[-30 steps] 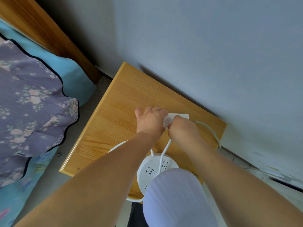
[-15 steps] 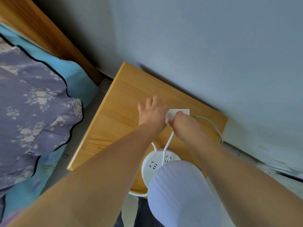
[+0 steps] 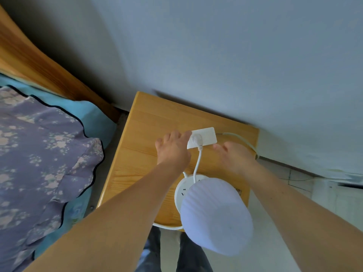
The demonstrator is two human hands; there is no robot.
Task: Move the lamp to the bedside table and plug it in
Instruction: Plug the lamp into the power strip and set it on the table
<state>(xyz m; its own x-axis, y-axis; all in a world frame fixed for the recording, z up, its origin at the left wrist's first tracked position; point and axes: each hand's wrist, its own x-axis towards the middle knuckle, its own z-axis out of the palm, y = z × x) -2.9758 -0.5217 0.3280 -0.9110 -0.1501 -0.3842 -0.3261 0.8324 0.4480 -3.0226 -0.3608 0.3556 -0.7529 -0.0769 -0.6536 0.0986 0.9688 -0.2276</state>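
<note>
Scanning leftward first: soft floral bedding point(image 3: 39, 150), then the bedside table point(image 3: 145, 122), pine-grained, flat, hard. Left hand point(image 3: 172, 150) lies spread, fingertips pressing the edge of the white socket block point(image 3: 208, 134); nothing grasped. Plug point(image 3: 197, 138) appears seated, its stiff-looking cord point(image 3: 197, 163) running to the lamp point(image 3: 216, 216) on the table's near edge. Ribbed, domed shade, probably light and easily dented; better lifted by its round base. Right hand point(image 3: 235, 156) hovers open, empty.

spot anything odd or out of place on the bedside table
A loop of white cord hangs off the bedside table's near edge, where it could snag. The lamp stands near that edge too. The plug looks seated in the power strip.
</note>
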